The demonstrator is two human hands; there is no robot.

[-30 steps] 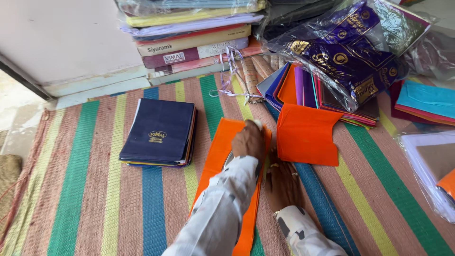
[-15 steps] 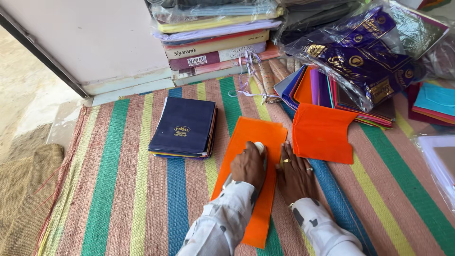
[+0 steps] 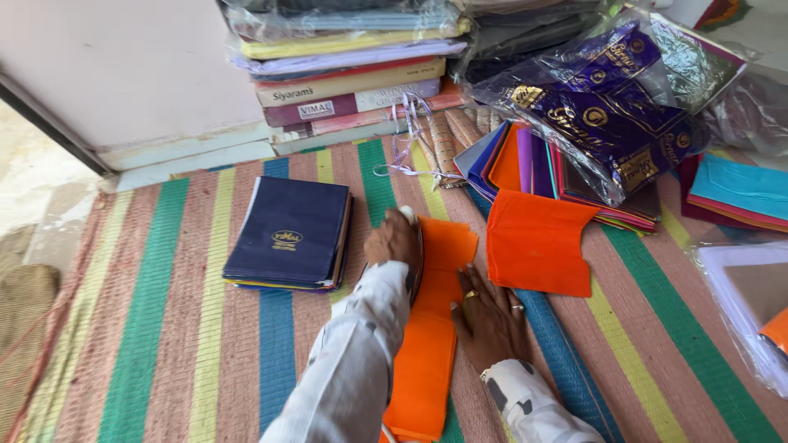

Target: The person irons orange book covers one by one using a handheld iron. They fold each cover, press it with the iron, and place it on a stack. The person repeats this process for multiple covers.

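Head-camera view, looking down at a striped woven mat (image 3: pixel 189 328) in green, yellow, blue and brown. A long strip of orange cloth (image 3: pixel 427 361) lies lengthwise on the mat near the centre, running from beside the hands toward the lower edge of the view. The left hand (image 3: pixel 396 242) rests on the far end of this strip, curled around a small pale object (image 3: pixel 408 215) whose kind cannot be told; the fingers are closed about it and pressed down onto the cloth. The right hand (image 3: pixel 490 316) lies flat, palm down, fingers spread apart, touching the right edge of the strip and partly on the mat; rings show on two fingers. Both forearms wear pale sleeves. Left of the strip, close by but not touching it, lies a dark blue folded fabric pack (image 3: pixel 289 234) with a small gold emblem. Right of the strip lies a separate orange cloth piece (image 3: pixel 535 246), roughly square, its far edge tucked under a fanned stack of coloured cloth pieces (image 3: pixel 525 160). A clear plastic bag of purple and gold packets (image 3: pixel 611 107) rests on that stack. Beyond the mat, a pile of boxed and wrapped fabrics (image 3: pixel 353 74) stands against a white wall (image 3: pixel 123 66). A turquoise cloth (image 3: pixel 743 184) lies at the right edge.
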